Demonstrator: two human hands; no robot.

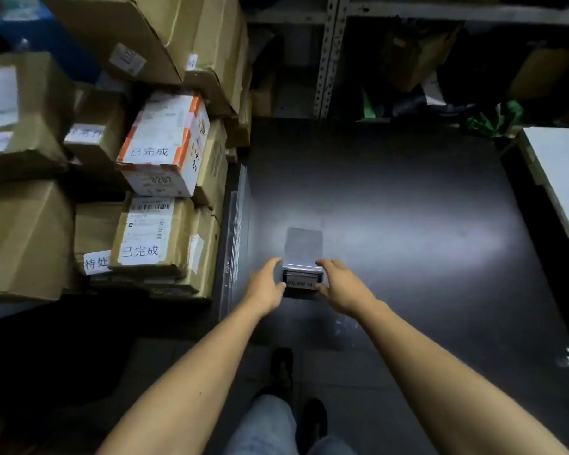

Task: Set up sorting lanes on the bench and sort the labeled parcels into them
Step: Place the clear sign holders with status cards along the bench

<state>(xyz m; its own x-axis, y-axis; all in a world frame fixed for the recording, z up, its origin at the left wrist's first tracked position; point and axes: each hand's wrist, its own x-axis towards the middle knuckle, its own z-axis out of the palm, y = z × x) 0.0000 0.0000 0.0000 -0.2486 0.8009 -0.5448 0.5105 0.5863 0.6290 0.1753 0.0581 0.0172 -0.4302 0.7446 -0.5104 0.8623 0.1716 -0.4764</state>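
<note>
Both forearms reach far across the near edge of the dark bench (408, 192), bare and nearly straight. Left of the bench rises a stack of cardboard parcels (151, 238) — several cut off by the frame, their white labels partly legible. Left hand (266, 284) and right hand (339, 287) meet at a small clear label stand (302, 277); each hand's fingers curl round one end, gripping it. The stand sits on the bench's near-left part, long axis running left to right, printed face toward the person — its text too blurred to read. A pale reflection lies just beyond it.
</note>
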